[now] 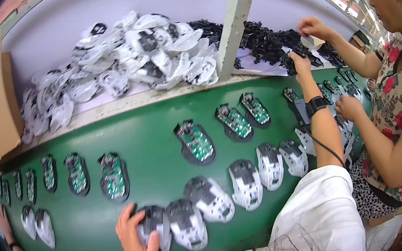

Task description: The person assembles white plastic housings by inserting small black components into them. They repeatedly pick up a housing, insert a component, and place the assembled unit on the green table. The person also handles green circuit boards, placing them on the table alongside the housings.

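1. Hands first: your left hand lies clasped over a grey-and-white mouse shell at the near edge of the green belt.
2. Your right hand reaches into the black parts pile on the shelf; whether it grips anything I cannot tell.
3. Step in hand seems to be fetching a part; next calls for bringing it to the held shell.

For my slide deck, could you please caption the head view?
Left hand on a mouse shell on a green belt; right hand reaching into black parts.
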Tool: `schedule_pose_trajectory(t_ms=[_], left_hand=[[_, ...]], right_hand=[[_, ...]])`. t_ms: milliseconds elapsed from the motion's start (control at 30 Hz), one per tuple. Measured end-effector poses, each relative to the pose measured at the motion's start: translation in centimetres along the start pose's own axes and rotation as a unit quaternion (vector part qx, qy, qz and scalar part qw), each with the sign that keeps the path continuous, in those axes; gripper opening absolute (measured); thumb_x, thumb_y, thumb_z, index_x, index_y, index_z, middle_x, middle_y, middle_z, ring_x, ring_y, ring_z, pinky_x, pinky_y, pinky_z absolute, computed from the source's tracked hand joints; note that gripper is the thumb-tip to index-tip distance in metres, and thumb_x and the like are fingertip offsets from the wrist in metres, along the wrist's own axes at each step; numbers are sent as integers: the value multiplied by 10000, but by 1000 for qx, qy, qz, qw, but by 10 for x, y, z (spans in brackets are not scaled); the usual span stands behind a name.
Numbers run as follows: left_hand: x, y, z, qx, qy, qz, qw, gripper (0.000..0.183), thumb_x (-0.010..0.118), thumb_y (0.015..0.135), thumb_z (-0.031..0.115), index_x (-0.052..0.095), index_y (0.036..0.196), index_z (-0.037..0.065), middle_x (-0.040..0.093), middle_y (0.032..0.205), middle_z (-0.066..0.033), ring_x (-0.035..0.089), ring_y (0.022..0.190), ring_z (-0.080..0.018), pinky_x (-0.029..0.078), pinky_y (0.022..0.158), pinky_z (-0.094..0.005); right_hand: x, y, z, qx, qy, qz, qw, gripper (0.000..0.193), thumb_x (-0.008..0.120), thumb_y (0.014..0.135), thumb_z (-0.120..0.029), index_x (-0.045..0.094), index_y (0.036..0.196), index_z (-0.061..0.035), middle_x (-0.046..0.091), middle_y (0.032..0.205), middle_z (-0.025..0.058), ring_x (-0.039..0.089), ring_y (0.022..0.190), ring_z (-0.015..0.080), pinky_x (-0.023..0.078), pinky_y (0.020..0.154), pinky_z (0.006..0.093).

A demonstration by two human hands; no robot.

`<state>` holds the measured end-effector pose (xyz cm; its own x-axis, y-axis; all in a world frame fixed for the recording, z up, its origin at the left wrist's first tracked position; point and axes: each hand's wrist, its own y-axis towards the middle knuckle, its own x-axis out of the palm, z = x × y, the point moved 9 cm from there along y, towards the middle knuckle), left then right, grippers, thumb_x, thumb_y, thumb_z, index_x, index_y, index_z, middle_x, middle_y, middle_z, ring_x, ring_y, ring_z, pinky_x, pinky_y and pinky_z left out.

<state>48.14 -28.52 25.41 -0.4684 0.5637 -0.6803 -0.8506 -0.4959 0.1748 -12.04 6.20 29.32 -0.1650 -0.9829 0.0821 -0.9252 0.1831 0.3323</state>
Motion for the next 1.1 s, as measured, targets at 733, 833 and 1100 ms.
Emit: schedule_pose_trajectory(t_ms=[733, 833, 1100], left_hand=[[-63, 26, 11, 187, 7, -15, 982, 508, 660, 748, 116, 459, 1207, 29, 388, 1322, -240, 384, 1233, -414, 327, 1039, -471], [-77, 122, 10, 298, 100, 67, 947, 411, 610, 729, 34, 503, 1124, -7, 489, 1216, -205, 464, 1147, -377, 398, 961, -468], [-32, 365, -65, 194, 376, 199, 884, 284, 585, 803, 157, 639, 1074, 91, 499, 1287, -94, 379, 1260, -367, 400, 919, -479]], right_hand=[[392, -362, -61, 212, 67, -461, 859, 158, 701, 749, -133, 646, 865, -42, 657, 770, 46, 622, 637, 152, 512, 589, 293], [407, -364, -47, 210, 63, -489, 844, 157, 696, 775, -143, 659, 887, -40, 671, 803, 50, 633, 671, 147, 518, 618, 280], [384, -349, -62, 205, 48, -480, 852, 126, 677, 772, -65, 631, 878, -14, 657, 786, 59, 620, 658, 142, 505, 601, 281]])
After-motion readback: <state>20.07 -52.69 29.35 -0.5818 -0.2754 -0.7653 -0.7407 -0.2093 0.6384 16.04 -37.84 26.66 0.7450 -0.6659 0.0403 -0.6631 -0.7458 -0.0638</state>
